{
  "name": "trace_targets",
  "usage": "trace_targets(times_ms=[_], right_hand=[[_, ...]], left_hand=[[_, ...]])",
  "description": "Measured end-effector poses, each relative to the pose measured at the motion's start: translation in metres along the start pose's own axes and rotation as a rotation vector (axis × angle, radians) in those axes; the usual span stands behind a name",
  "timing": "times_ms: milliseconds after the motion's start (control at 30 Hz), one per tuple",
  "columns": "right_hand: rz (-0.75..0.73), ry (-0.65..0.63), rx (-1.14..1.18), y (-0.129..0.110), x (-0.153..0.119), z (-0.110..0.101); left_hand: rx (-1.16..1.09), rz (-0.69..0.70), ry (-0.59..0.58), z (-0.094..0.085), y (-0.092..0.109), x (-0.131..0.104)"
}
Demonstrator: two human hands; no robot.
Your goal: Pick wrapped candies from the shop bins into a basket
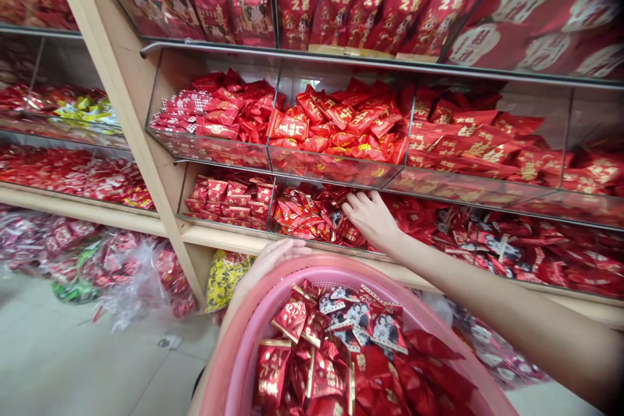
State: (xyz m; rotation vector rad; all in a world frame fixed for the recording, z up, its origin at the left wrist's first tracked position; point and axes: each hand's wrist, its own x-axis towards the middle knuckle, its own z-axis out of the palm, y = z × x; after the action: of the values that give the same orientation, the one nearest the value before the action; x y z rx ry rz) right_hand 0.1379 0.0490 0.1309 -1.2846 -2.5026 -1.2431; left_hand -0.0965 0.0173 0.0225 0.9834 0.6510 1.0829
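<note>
My left arm curves round the outside of a pink plastic basket (pixel 231 344), with my left hand (pixel 280 257) lying along its far rim, fingers stretched and pressed to its outer side by the shelf edge. Inside the basket are red wrapped candies (pixel 329 374) and several black-and-white-printed ones (pixel 358 315). My right hand (pixel 370 214) reaches into the lowest shelf bin, fingers curled down among red wrapped candies (pixel 305 211). The fingertips are partly hidden, so what they pinch, if anything, does not show.
Above the right hand, a clear-fronted bin (pixel 336 166) of red candies juts out. A wooden post (pixel 117 97) stands left. Under the lowest shelf are a yellow candy bag (pixel 227 279) and clear bags (pixel 141 279) on the tiled floor (pixel 117 364).
</note>
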Motion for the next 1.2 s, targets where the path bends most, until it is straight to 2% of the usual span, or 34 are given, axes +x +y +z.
trace_targets(times_ms=[233,433,533,633,700,800,900,967,1033,1133,1200], right_hand=[[-0.046,0.04,0.014,0.007,-0.001,-0.001],[0.025,0.07,0.091,0.008,-0.001,-0.019],[0.141,0.071,0.317,0.007,-0.005,-0.035],[0.245,0.1,0.73,0.001,-0.014,-0.056],[0.262,0.081,0.998,-0.008,-0.021,-0.07],[0.218,-0.035,1.271,-0.031,-0.035,-0.092],[0.145,-0.156,1.366,-0.06,-0.049,-0.105],[0.077,-0.169,1.34,-0.081,-0.059,-0.108],[-0.035,-0.08,1.239,-0.1,-0.069,-0.106],[-0.235,0.154,0.983,-0.126,-0.086,-0.099],[-0.294,0.316,0.819,-0.141,-0.097,-0.095]], left_hand=[[-0.006,-0.021,-0.012,0.001,0.001,0.001],[-0.006,0.0,-0.035,-0.004,-0.001,0.004],[0.0,-0.008,-0.021,-0.003,-0.002,0.003],[-0.003,-0.002,0.029,0.004,0.0,-0.001],[0.01,0.028,0.049,0.01,0.003,-0.004],[0.041,0.056,0.028,0.016,0.006,-0.008],[0.006,0.027,0.011,0.016,0.006,-0.009],[-0.017,0.023,0.001,0.014,0.005,-0.008],[-0.019,0.024,-0.005,0.012,0.004,-0.008],[-0.011,0.036,-0.005,0.012,0.003,-0.009],[-0.018,0.054,-0.011,0.013,0.003,-0.01]])
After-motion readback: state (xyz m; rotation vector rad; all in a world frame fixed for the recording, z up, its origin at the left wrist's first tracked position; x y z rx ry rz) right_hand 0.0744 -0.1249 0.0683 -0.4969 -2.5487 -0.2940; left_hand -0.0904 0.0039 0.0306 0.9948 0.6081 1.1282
